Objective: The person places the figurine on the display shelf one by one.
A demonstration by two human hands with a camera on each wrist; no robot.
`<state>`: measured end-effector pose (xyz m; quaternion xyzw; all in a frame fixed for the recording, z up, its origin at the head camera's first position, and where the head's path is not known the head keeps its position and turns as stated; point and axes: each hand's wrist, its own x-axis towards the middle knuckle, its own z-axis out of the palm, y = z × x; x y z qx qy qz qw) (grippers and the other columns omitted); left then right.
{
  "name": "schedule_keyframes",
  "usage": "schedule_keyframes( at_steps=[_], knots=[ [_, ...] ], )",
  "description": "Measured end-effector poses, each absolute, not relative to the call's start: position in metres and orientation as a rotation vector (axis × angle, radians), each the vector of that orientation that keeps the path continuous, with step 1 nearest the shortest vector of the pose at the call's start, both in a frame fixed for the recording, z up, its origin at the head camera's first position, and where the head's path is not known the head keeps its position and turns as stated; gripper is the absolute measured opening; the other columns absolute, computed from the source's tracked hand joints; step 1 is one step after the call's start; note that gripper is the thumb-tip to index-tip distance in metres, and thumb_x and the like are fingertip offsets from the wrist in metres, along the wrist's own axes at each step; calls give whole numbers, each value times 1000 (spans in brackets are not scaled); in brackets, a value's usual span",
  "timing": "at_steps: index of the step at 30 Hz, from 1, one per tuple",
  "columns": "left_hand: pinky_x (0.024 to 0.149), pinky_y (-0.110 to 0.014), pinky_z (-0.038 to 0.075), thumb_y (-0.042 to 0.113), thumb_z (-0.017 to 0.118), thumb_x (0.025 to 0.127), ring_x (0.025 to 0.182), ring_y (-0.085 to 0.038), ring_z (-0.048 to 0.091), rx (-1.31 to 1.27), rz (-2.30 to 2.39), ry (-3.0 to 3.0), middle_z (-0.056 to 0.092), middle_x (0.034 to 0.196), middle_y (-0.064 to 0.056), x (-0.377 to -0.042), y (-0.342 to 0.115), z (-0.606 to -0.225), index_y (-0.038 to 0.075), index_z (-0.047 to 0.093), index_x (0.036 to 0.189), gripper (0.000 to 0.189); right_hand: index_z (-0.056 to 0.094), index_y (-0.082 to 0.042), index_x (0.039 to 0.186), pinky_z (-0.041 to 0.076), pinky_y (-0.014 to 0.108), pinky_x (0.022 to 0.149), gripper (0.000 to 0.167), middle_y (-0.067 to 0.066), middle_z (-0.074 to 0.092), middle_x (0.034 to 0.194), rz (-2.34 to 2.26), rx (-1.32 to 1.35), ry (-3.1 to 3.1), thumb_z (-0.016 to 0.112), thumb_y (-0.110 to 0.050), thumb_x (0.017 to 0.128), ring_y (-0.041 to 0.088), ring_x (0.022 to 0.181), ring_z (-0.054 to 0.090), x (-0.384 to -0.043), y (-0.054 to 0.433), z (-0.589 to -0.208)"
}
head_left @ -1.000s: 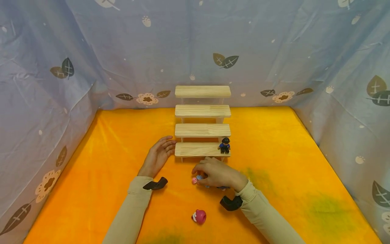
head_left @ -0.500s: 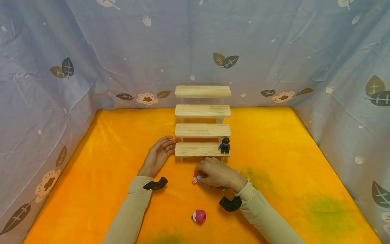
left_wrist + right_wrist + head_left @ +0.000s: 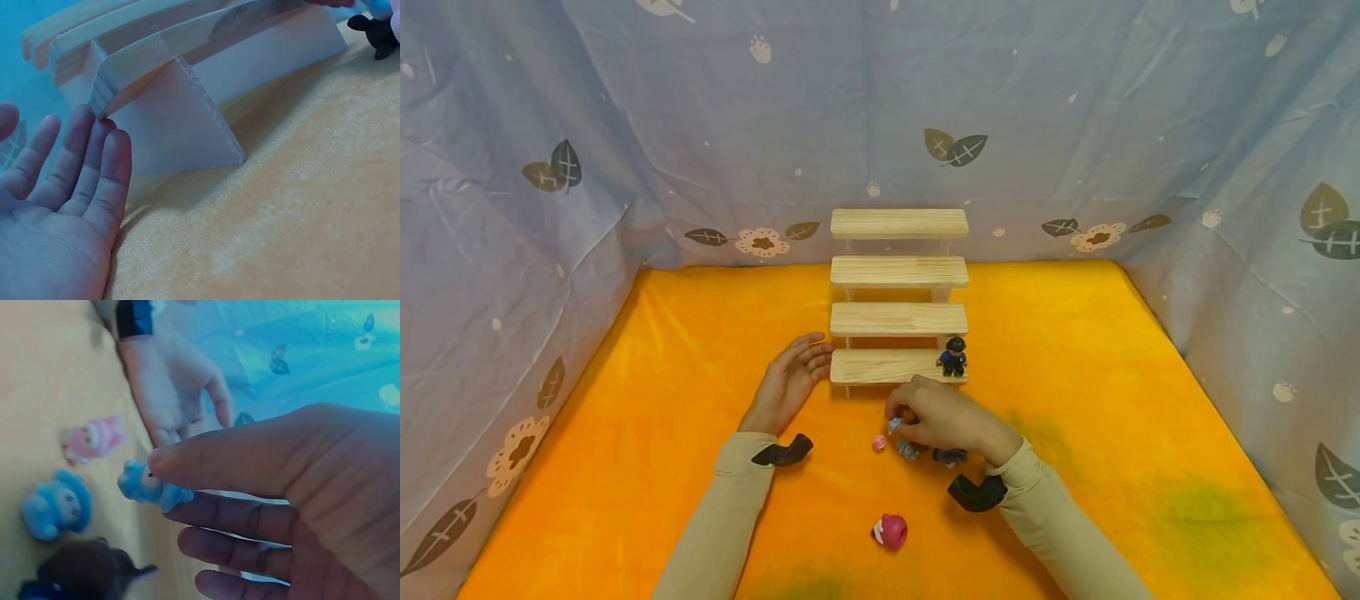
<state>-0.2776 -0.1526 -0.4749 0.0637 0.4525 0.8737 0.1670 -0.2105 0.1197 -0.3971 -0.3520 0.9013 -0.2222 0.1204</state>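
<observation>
My right hand (image 3: 951,414) pinches a small light-blue figurine (image 3: 150,484) between thumb and forefinger, just in front of the lowest step of a wooden stepped display shelf (image 3: 880,367). Below that hand lie another blue figurine (image 3: 57,506), a pink figurine (image 3: 94,440) and a dark toy (image 3: 950,456), partly covered by the hand in the head view. On the left, my left hand (image 3: 786,386) is palm up with extended fingers, its fingertips at the left end of the lowest step (image 3: 103,94). A toy figure (image 3: 953,358) with black hair and a blue top sits at that step's right end.
A magenta and white toy (image 3: 892,532) lies on the orange cloth (image 3: 1075,350) nearer to me. Behind the shelf hangs a bluish curtain (image 3: 760,133) with leaf prints, which also closes off both sides. Clear panels (image 3: 181,125) prop up the steps.
My right hand has lifted the light-blue figurine and shifted slightly up and to the right, uncovering the other blue figurine and more of the dark toy. The left hand stays still.
</observation>
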Motion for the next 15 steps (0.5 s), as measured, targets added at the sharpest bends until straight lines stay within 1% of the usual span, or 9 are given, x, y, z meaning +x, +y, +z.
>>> schedule_keyframes(
  at_steps=[3,7,10,15],
  knots=[
    [97,-28,50,30,37,111,114,-16,58,178,2480,1298,55,132,-11,-277,-152,-474,-5,30,150,53,73,-13,107,50,28,78,13,1,68,101,-658,-1007,2666,72,-19,95,14,88,53,-211,125,-391],
    [97,-28,50,30,37,111,114,-17,58,178,2479,1301,55,132,-12,-277,-152,-474,-4,31,150,52,72,-12,110,51,28,79,16,0,67,106,-686,-979,2702,72,-19,95,14,92,55,-212,130,-386],
    [98,-29,50,29,37,112,114,-17,58,187,2483,1295,55,132,-12,-277,-152,-474,-5,30,150,52,72,-11,113,52,29,83,19,0,68,109,-703,-964,2711,71,-20,96,14,96,56,-213,131,-384],
    [97,-29,50,28,36,112,114,-17,57,195,2491,1283,56,130,-11,-277,-152,-475,-3,34,148,47,71,-11,114,52,35,90,19,-1,68,111,-744,-969,2722,70,-18,96,16,102,57,-214,133,-382]
  ],
)
